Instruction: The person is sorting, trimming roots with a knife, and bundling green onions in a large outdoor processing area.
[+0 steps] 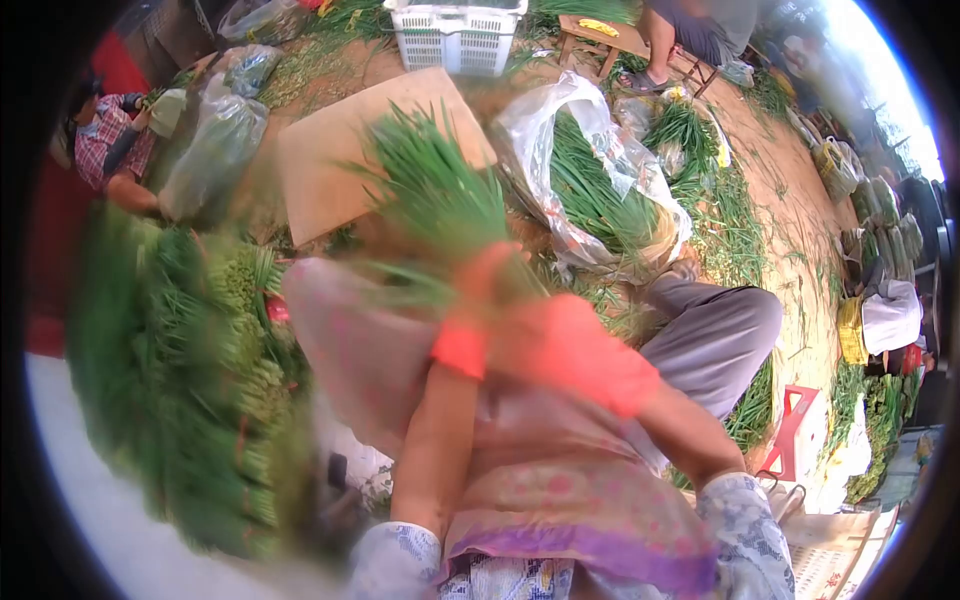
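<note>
The chive bunch [432, 190] is clasped at its base by the left hand [478, 300], the grip of the right hand [580, 355] cannot be told through blur, and outer stalks could be shed from so low a hold.

Blur smears the left hand [470, 315], right hand [575, 355] and their grip.

place: outdoor vegetable-sorting yard | signs: dirt ground [790, 215], stacked green-onion bundles [180, 400], plastic crate [457, 35], bagged greens [590, 190]
</note>
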Motion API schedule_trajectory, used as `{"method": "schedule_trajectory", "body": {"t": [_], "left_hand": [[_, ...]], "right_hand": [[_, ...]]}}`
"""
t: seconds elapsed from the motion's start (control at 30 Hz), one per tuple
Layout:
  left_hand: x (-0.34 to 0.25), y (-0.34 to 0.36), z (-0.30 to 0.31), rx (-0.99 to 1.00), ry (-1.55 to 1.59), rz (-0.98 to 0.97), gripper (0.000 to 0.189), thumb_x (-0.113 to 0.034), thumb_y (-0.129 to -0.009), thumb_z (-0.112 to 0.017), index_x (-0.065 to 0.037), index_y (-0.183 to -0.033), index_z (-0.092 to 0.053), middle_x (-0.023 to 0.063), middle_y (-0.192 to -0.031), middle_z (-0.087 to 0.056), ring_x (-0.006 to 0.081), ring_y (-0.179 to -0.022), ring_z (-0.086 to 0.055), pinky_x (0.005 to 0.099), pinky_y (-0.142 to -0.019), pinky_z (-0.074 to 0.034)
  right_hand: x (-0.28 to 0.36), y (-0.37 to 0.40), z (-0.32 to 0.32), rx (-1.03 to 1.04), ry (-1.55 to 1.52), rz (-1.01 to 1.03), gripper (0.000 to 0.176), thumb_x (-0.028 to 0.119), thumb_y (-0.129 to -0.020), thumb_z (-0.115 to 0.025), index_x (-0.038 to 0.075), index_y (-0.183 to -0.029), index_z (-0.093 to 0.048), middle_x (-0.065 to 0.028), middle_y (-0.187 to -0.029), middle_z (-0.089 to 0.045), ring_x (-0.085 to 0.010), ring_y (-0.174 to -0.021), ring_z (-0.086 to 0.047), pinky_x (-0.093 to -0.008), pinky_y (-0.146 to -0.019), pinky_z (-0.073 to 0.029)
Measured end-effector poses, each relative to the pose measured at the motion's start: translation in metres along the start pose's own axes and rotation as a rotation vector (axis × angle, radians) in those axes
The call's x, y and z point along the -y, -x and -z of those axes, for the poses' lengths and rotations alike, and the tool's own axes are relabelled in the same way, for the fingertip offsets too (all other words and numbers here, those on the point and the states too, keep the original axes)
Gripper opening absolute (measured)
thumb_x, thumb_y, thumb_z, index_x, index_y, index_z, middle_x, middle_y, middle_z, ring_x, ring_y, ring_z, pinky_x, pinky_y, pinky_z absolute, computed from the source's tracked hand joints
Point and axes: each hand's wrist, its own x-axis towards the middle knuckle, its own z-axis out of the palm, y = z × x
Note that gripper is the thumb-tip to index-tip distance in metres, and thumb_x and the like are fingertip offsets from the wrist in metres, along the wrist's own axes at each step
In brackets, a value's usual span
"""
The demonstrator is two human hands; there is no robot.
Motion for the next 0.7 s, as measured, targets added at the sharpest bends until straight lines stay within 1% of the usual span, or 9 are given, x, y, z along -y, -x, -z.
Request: {"method": "schedule_trajectory", "body": {"t": [0.07, 0.1, 0.13, 0.2, 0.3, 0.37, 0.5, 0.6, 0.7], "left_hand": [[-0.003, 0.000, -0.012, 0.000, -0.024, -0.033, 0.030, -0.022, -0.090, -0.073, -0.001, -0.110, -0.068, 0.0115, -0.099, -0.071, 0.0236, -0.086, -0.072, 0.0369, -0.075, -0.061], [-0.008, 0.009, -0.021, 0.013, 0.048, 0.040, 0.031, -0.023, -0.089, -0.073, -0.001, -0.111, -0.068, 0.0117, -0.100, -0.071, 0.0236, -0.085, -0.072, 0.0367, -0.075, -0.061], [-0.012, 0.017, -0.027, 0.023, 0.119, 0.112, 0.032, -0.024, -0.089, -0.073, -0.001, -0.112, -0.068, 0.0120, -0.100, -0.072, 0.0236, -0.085, -0.071, 0.0366, -0.076, -0.061], [-0.009, 0.021, -0.026, 0.099, 0.199, 0.198, 0.039, -0.027, -0.090, -0.072, -0.001, -0.118, -0.066, 0.0140, -0.105, -0.072, 0.0236, -0.090, -0.071, 0.0376, -0.080, -0.060], [0.000, 0.021, -0.022, 0.116, 0.192, 0.181, 0.043, -0.029, -0.091, -0.071, -0.001, -0.122, -0.065, 0.0148, -0.107, -0.071, 0.0234, -0.096, -0.070, 0.0373, -0.085, -0.059], [0.002, 0.019, -0.017, 0.147, 0.167, 0.173, 0.054, -0.027, -0.091, -0.067, -0.002, -0.137, -0.054, 0.0157, -0.128, -0.064, 0.0235, -0.102, -0.068, 0.0373, -0.090, -0.058], [0.007, 0.021, -0.014, 0.214, 0.200, 0.189, 0.064, -0.025, -0.090, -0.066, -0.006, -0.147, -0.045, 0.0160, -0.145, -0.055, 0.0248, -0.109, -0.065, 0.0410, -0.096, -0.055], [0.009, 0.020, -0.019, 0.203, 0.201, 0.206, 0.061, -0.027, -0.089, -0.068, -0.007, -0.144, -0.049, 0.0165, -0.142, -0.057, 0.0266, -0.114, -0.063, 0.0442, -0.102, -0.052], [0.011, 0.024, -0.023, 0.185, 0.188, 0.279, 0.058, -0.027, -0.088, -0.069, -0.007, -0.140, -0.053, 0.0163, -0.139, -0.059, 0.0286, -0.119, -0.062, 0.0461, -0.109, -0.048]], "right_hand": [[-0.006, 0.001, 0.020, -0.139, -0.161, -0.087, 0.024, 0.029, -0.095, -0.065, 0.007, -0.086, -0.066, -0.0188, -0.074, -0.065, -0.0411, -0.069, -0.065, -0.0478, -0.061, -0.051], [-0.013, 0.001, 0.030, -0.196, -0.223, -0.154, 0.025, 0.030, -0.096, -0.064, 0.007, -0.087, -0.066, -0.0196, -0.074, -0.065, -0.0422, -0.069, -0.064, -0.0483, -0.061, -0.050], [-0.019, 0.000, 0.044, -0.125, -0.060, -0.268, 0.031, 0.034, -0.100, -0.059, 0.007, -0.087, -0.064, -0.0216, -0.074, -0.064, -0.0443, -0.071, -0.063, -0.0504, -0.062, -0.048], [-0.049, 0.005, 0.037, -0.092, -0.002, -0.226, 0.033, 0.036, -0.101, -0.057, 0.007, -0.087, -0.063, -0.0225, -0.073, -0.063, -0.0455, -0.071, -0.063, -0.0516, -0.062, -0.048], [-0.075, 0.015, 0.017, -0.015, 0.154, -0.176, 0.036, 0.038, -0.103, -0.051, 0.007, -0.088, -0.062, -0.0233, -0.074, -0.064, -0.0469, -0.072, -0.063, -0.0543, -0.064, -0.049], [-0.087, 0.020, 0.006, 0.036, 0.120, -0.145, 0.037, 0.039, -0.103, -0.050, 0.007, -0.088, -0.062, -0.0237, -0.075, -0.065, -0.0474, -0.072, -0.063, -0.0553, -0.065, -0.049], [-0.082, 0.012, 0.033, 0.329, -0.297, -0.383, 0.038, 0.035, -0.103, -0.050, 0.002, -0.089, -0.065, -0.0145, -0.065, -0.064, -0.0281, -0.056, -0.066, -0.0415, -0.054, -0.052], [-0.081, 0.008, 0.050, 0.445, -0.545, -0.534, 0.042, 0.034, -0.103, -0.050, -0.003, -0.090, -0.065, -0.0100, -0.063, -0.063, -0.0185, -0.055, -0.065, -0.0341, -0.051, -0.051], [-0.091, 0.009, 0.058, 0.509, -0.654, -0.589, 0.036, 0.033, -0.098, -0.057, -0.002, -0.096, -0.065, -0.0107, -0.070, -0.064, -0.0201, -0.064, -0.065, -0.0353, -0.058, -0.052]]}}
